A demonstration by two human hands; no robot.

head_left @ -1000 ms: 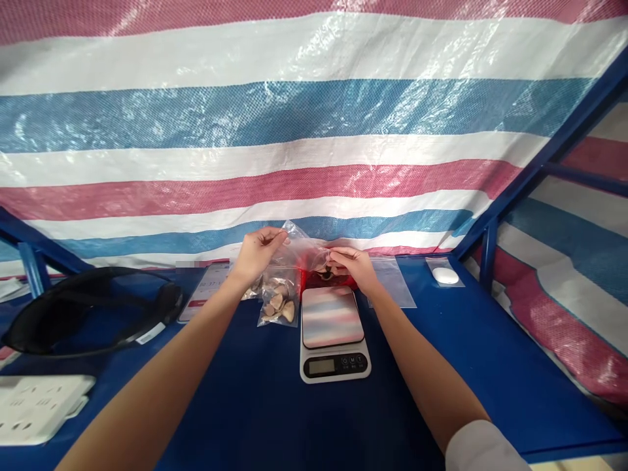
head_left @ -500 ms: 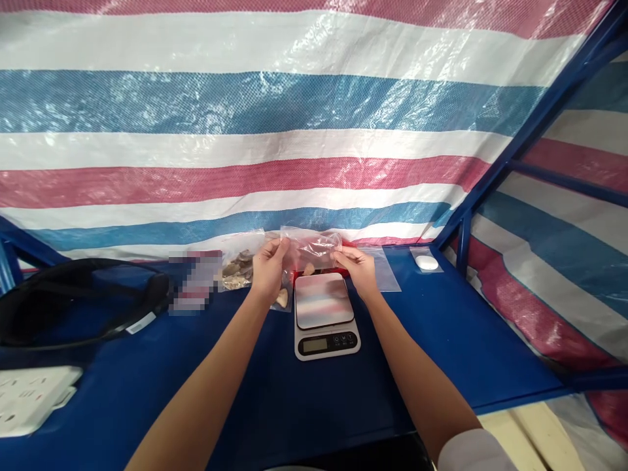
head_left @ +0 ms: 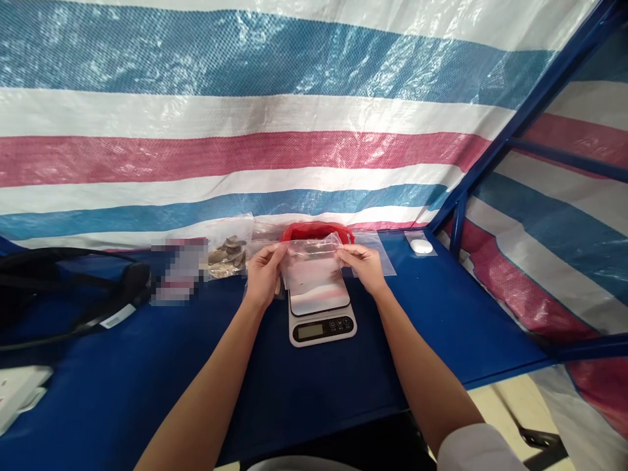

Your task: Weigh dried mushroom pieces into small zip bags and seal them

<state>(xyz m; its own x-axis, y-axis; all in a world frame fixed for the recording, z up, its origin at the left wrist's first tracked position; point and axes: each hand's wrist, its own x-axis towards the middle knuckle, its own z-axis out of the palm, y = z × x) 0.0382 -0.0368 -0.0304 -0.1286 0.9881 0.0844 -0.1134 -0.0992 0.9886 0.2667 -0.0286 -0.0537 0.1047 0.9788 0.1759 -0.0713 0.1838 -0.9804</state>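
Observation:
A clear plastic bag point(head_left: 310, 258) is stretched between my two hands, over the upper part of the scale's plate. My left hand point(head_left: 262, 273) pinches its left top corner, and my right hand point(head_left: 362, 263) pinches the right one. Below it lies a white kitchen scale point(head_left: 321, 330) with a shiny plate, a small display and a row of buttons. Behind the scale sits a red bag or container point(head_left: 314, 229). Left of my left hand is a clear bag of brownish dried slices point(head_left: 228, 256). Another small bag is mostly hidden behind my left hand.
A flat clear bag point(head_left: 383, 255) lies right of my right hand. Farther right is a white rounded case point(head_left: 420, 247) on a small bag. At left are a black strapped headset point(head_left: 73, 288) and a white power strip point(head_left: 22, 392). Striped tarpaulin point(head_left: 235, 157) walls the blue table point(head_left: 314, 386).
The clear bag has come down and toward me, from behind the scale to over its plate. More of the red thing shows now. The whole view has also shifted slightly.

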